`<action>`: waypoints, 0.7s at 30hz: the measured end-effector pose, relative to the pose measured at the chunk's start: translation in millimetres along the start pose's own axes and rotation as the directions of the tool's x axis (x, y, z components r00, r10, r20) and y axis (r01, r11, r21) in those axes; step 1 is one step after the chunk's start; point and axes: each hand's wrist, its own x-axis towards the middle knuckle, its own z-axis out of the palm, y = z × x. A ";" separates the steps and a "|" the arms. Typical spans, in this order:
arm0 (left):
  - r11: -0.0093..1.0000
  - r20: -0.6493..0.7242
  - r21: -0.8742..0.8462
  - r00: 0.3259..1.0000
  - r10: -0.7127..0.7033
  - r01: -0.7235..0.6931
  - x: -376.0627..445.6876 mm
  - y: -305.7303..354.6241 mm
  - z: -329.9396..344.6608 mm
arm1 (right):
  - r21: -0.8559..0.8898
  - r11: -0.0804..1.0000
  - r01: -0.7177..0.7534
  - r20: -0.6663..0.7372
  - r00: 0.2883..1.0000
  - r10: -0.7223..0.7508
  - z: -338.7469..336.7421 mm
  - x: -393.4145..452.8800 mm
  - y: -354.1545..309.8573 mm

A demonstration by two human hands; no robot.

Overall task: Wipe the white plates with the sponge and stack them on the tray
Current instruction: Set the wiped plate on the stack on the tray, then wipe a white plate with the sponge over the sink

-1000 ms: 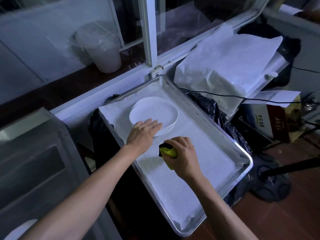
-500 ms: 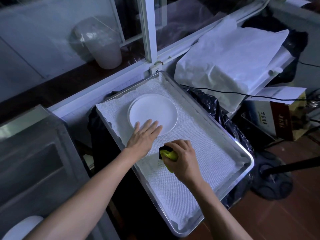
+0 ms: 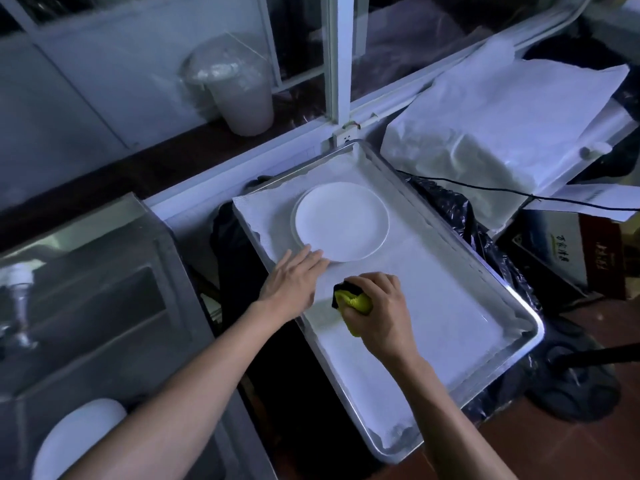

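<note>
White plates [image 3: 341,226] sit stacked on the lined metal tray [image 3: 512,344], toward its far end by the window frame [image 3: 337,60]; you can see the rim of a lower one peeking out on the stack's left side. Your left hand [image 3: 293,282] lies flat with fingers straight, over the tray's near-left rim, its fingertips [image 3: 317,255] at the stack's near edge; whether they touch the plate or only the liner you cannot tell. Your right hand [image 3: 379,308] is over the tray too, just nearer you than the plates, with its fingers curled tight around the yellow-green sponge [image 3: 356,303], whose dark scouring side faces left. The two hands are close beside each other but not touching. Left of the tray stands a steel sink [image 3: 104,306] with a tap [image 3: 19,303], and one more white plate [image 3: 74,438] shows at the sink's near corner. Right of the tray lies crumpled white paper [image 3: 502,126], and a lidded plastic cup [image 3: 235,88] stands beyond the tray on the sill.
</note>
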 end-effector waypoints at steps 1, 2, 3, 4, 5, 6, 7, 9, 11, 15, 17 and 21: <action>1.000 -0.025 -0.026 1.000 -0.015 0.014 -13.8 -2.3 -4.6 | 0.006 1.000 0.008 0.009 1.000 -0.008 3.9 0.4 -6.9; 0.998 -0.042 -0.049 0.998 -0.048 0.046 -28.4 -6.3 -8.7 | 0.012 1.000 0.018 0.020 1.000 -0.018 8.8 1.1 -15.0; 0.995 -0.046 -0.056 0.995 -0.087 0.084 -43.4 -11.2 -10.7 | 0.016 0.999 0.035 0.029 0.999 -0.036 14.8 1.6 -23.9; 0.992 -0.044 -0.043 0.992 -0.120 0.118 -59.5 -17.0 -11.1 | 0.022 0.998 0.060 0.038 0.997 -0.061 22.0 1.6 -33.2; 0.988 -0.050 -0.034 0.987 -0.155 0.154 -75.5 -23.5 -10.3 | 0.028 0.996 0.087 0.049 0.995 -0.088 29.9 1.5 -42.7; 0.982 -0.066 -0.042 0.980 -0.189 0.187 -91.9 -31.7 -8.4 | 0.033 0.993 0.113 0.063 0.991 -0.115 39.2 1.1 -52.7; 0.972 -0.076 -0.068 0.971 -0.228 0.223 -108.8 -42.3 -5.6 | 0.036 0.990 0.138 0.077 0.987 -0.140 49.7 0.3 -62.8; 0.942 -0.074 -0.148 0.947 -0.314 0.301 -144.2 -66.8 -2.1 | 0.044 0.983 0.176 0.101 0.979 -0.180 73.4 -3.5 -83.4; 0.910 -0.044 -0.185 0.922 -0.385 0.371 -181.3 -92.6 -0.6 | 0.060 0.976 0.212 0.129 0.968 -0.218 99.4 -10.2 -104.6; 0.845 -0.024 -0.215 0.862 -0.506 0.490 -262.0 -138.2 5.9 | 0.047 0.956 0.289 0.226 0.929 -0.292 155.1 -30.3 -151.2; 0.810 0.006 -0.205 0.828 -0.561 0.550 -299.4 -159.4 10.1 | 0.061 0.942 0.329 0.273 0.903 -0.333 184.4 -43.2 -174.4; 0.641 0.062 -0.307 0.687 -0.724 0.703 -373.4 -202.5 25.3 | 0.102 0.928 0.359 0.382 0.847 -0.370 247.1 -72.7 -218.7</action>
